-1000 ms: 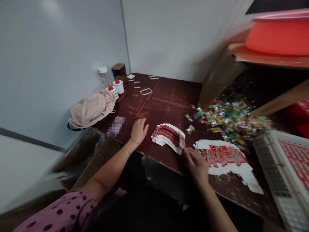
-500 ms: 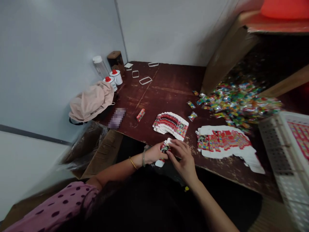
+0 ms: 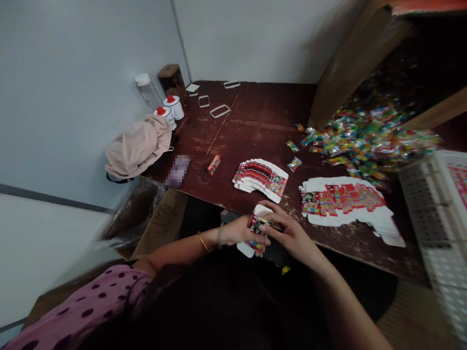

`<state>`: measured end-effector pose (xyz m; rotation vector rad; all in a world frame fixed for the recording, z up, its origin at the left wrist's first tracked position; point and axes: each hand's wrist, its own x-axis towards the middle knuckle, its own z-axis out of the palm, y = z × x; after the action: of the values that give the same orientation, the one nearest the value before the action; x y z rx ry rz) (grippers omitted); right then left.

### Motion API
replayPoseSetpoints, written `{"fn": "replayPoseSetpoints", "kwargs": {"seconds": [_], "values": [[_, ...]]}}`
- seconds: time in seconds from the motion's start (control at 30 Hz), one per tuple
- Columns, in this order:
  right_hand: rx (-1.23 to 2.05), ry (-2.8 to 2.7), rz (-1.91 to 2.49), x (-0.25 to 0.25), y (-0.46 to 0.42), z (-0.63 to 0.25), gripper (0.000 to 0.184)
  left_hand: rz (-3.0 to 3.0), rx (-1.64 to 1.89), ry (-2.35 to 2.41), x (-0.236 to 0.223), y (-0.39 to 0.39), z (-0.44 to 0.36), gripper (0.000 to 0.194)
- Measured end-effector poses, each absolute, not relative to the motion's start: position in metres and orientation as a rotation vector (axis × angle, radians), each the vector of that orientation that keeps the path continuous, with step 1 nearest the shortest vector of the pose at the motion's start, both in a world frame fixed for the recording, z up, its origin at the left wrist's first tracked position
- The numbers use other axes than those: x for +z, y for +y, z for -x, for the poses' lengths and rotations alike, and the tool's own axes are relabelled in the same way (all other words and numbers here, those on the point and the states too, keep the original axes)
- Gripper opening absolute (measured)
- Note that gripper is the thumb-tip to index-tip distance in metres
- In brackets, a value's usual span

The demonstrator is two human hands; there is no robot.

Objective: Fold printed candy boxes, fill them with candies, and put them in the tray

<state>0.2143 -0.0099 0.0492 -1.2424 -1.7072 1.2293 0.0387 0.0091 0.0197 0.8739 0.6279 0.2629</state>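
Observation:
Just off the table's front edge, my left hand is closed round a small printed candy box with white end flaps sticking out. My right hand has its fingers bent against the same box from the right; the fingertips are partly hidden. Beyond my hands lies a fanned stack of flat printed boxes. A second spread of flat boxes is farther right. One closed red box sits left of the fanned stack.
Wrapped candies are heaped at the right beside a cardboard box. A white perforated basket stands at the right edge. Cloth bag, lidded mugs and a clear bottle line the left. Several pale rings lie behind.
My right hand left the fanned stack with a flat box, and both hands came together on it. A closed red box now shows where my left hand was. The view has tilted down.

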Motion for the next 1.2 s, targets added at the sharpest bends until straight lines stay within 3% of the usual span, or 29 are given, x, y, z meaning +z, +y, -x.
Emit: {"fn": "replayPoseSetpoints", "kwargs": {"seconds": [0.3, 0.4, 0.63, 0.8, 0.83, 0.9, 0.97, 1.07, 1.2], "values": [[1.21, -1.195, 1.468, 0.016, -0.058, -0.203, 0.041, -1.236, 0.757, 0.946, 0.004, -0.014, -0.032, 0.049], [1.284, -1.088, 1.473, 0.017, -0.073, -0.202, 0.032, -1.248, 0.718, 0.893, 0.008, -0.021, -0.023, 0.043], [2.006, -0.532, 1.236, 0.011, -0.086, -0.205, 0.025, -1.406, 0.468, 0.873, 0.016, -0.041, -0.009, 0.027], [2.203, -0.693, 1.2, 0.017, -0.077, -0.21, 0.029, -1.32, 0.449, 0.974, 0.019, -0.048, -0.011, 0.023], [2.191, -0.798, 1.206, 0.02, -0.075, -0.21, 0.028, -1.24, 0.458, 0.967, 0.018, -0.049, -0.012, 0.028], [2.048, -1.037, 1.242, 0.025, -0.075, -0.208, 0.024, -1.025, 0.444, 0.937, 0.015, -0.047, -0.015, 0.057], [1.795, -1.224, 1.303, 0.03, -0.078, -0.205, 0.03, -0.806, 0.373, 0.908, 0.011, -0.045, -0.017, 0.073], [1.531, -1.361, 1.384, 0.033, -0.084, -0.198, 0.04, -0.621, 0.3, 0.882, 0.007, -0.043, -0.017, 0.064], [1.45, -1.419, 1.415, 0.03, -0.085, -0.193, 0.029, -0.545, 0.282, 0.79, 0.006, -0.042, -0.011, 0.051]]}}
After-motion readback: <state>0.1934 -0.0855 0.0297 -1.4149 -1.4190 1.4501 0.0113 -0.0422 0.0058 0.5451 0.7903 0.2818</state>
